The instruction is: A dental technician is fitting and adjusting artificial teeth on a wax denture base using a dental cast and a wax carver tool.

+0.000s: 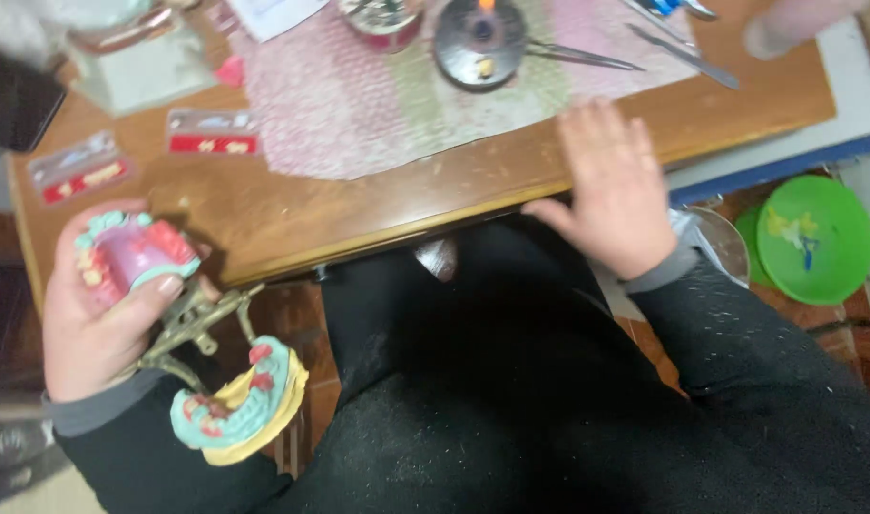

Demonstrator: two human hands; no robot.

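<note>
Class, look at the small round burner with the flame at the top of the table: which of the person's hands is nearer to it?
Right. The right hand lies flat on the table edge, just below and right of the burner. The left hand is far off at the lower left, holding a dental model on a metal hinge.

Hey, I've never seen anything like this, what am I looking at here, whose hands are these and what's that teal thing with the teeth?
This is one picture from a camera worn on a person's head, looking down at their own lap and a wooden table. No machine is involved. The left hand holds a hinged metal frame carrying two dental models: teal casts with pink gums and teeth, one at the top, one hanging below. The right hand rests flat on the table edge, holding nothing. On the table lie a pinkish mat, a small burner with a flame, metal tools and two red packets of teeth.
</note>
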